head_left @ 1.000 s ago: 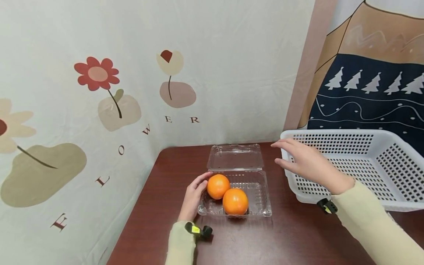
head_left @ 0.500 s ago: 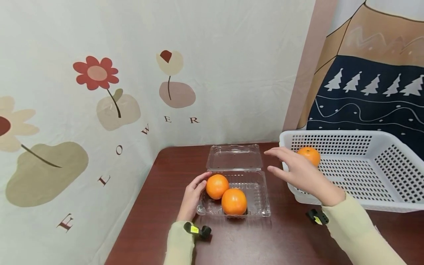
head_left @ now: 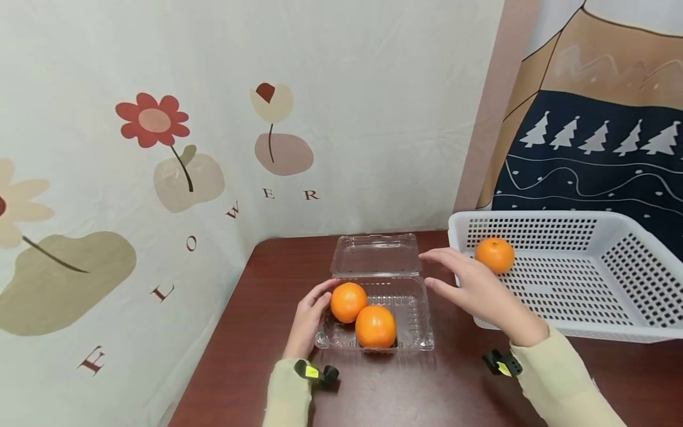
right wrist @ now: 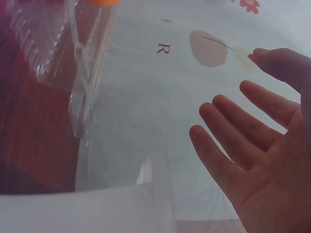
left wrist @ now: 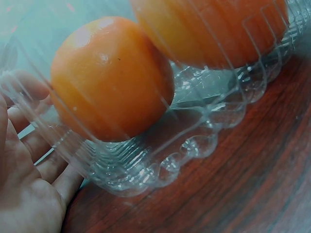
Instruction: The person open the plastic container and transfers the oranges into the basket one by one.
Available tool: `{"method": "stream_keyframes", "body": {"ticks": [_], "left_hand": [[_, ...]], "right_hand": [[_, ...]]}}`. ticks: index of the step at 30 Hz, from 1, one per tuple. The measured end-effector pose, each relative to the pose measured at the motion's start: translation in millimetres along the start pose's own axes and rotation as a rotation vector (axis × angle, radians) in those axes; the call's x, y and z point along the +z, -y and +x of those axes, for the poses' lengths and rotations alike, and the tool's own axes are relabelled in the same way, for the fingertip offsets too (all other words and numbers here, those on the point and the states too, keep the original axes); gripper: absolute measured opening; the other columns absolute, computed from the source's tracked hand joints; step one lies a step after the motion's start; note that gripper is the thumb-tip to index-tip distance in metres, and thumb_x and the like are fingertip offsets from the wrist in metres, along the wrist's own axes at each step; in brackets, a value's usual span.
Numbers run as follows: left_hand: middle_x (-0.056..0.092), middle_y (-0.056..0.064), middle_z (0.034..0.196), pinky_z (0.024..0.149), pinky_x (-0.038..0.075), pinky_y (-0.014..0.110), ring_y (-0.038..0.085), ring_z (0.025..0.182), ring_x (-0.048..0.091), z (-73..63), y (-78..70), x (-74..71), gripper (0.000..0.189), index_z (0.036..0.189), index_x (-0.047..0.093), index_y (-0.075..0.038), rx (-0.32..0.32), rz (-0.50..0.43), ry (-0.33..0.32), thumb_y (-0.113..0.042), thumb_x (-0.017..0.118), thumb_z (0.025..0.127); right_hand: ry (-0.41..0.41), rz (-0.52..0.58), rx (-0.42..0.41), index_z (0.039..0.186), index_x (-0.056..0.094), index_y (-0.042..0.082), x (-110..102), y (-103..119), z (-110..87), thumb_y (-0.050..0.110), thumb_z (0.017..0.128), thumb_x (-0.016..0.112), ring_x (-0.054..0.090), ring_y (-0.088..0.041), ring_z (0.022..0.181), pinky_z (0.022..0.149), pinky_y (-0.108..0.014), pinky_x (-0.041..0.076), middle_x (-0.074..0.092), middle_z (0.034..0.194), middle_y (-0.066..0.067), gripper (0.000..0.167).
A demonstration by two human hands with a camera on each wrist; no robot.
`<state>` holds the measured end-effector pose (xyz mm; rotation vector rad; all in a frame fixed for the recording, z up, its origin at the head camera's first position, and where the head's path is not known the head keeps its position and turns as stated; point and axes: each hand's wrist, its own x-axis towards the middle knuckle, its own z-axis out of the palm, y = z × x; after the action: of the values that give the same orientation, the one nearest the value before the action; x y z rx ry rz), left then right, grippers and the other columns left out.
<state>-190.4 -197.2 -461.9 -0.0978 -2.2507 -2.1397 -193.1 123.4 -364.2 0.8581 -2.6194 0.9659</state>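
Observation:
A clear plastic clamshell container (head_left: 413, 308) lies with its lid (head_left: 376, 255) folded back on the table. Two oranges sit inside it: one at the left (head_left: 349, 302), the other nearer the front (head_left: 376, 327). My left hand (head_left: 305, 325) holds the container's left side; in the left wrist view several fingers (left wrist: 34, 145) lie along the outside of the wall, and a digit seen through the plastic is close to an orange (left wrist: 114, 80). My right hand (head_left: 475, 287), fingers spread and holding nothing, hovers between the container and the white basket (head_left: 565, 332).
A third orange (head_left: 494, 255) rests in the basket's left end. The basket stands at the right of the brown table (head_left: 256, 356). A printed cloth (head_left: 384, 130) hangs behind the table's back edge.
My right hand has moved left from over the basket toward the container, uncovering the orange in the basket. My left hand, the container and its two oranges have kept their places.

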Motion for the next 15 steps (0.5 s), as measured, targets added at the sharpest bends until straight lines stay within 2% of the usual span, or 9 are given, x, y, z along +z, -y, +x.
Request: {"method": "stream_keyframes", "body": {"ticks": [2,6,10,15], "left_hand": [[0.055,-0.002,0.121,0.099,0.033,0.031,0.011,0.114,0.047,2.4,5.3,-1.7,0.029,0.120,0.056,-0.016,0.014,0.001,-0.003,-0.020,0.047,0.093],[0.054,-0.002,0.122,0.099,0.033,0.031,0.011,0.115,0.046,2.8,5.2,-2.2,0.030,0.121,0.055,-0.016,0.008,0.000,0.001,-0.020,0.047,0.093],[0.053,-0.001,0.124,0.100,0.032,0.031,0.011,0.115,0.046,-0.1,-2.3,0.0,0.031,0.123,0.053,-0.012,-0.007,-0.001,0.008,-0.018,0.045,0.094],[0.053,0.000,0.124,0.099,0.032,0.031,0.013,0.116,0.046,1.2,3.0,-1.5,0.031,0.123,0.054,-0.013,0.000,-0.004,0.010,-0.019,0.046,0.093]], "right_hand": [[-0.004,0.011,0.004,0.122,0.052,0.020,1.6,1.0,-1.0,0.035,0.083,0.061,0.047,-0.018,0.111,0.090,-0.040,0.041,0.052,0.121,0.002,0.043],[-0.004,0.035,0.018,0.122,0.051,0.024,5.0,2.9,-3.6,0.041,0.083,0.059,0.047,-0.013,0.111,0.090,-0.037,0.042,0.051,0.121,0.007,0.043],[-0.005,0.056,0.032,0.122,0.052,0.024,8.2,4.6,-6.6,0.041,0.083,0.059,0.048,-0.013,0.110,0.088,-0.038,0.043,0.051,0.121,0.007,0.043],[-0.017,0.069,0.021,0.120,0.053,0.023,14.3,4.2,-9.0,0.041,0.083,0.059,0.050,-0.011,0.107,0.086,-0.034,0.045,0.052,0.119,0.008,0.041]]}}
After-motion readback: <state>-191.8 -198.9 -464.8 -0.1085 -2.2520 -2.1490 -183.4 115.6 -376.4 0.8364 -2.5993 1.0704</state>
